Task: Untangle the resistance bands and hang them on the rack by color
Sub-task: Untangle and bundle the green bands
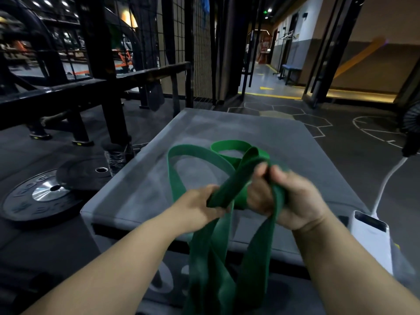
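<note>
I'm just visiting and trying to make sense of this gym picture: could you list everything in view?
green bands: number unclear, tangled; green; loops lie on the grey box, the rest hangs below the hands.
grey box: one, grey, centre.
weight plates: two, black, floor at left.
metal frame: one, black, left background.
white device: one, white with a cable, right edge.
bench: one, blue top, far corridor.
left hand: one, grips the bands.
right hand: one, grips the bands.
</note>
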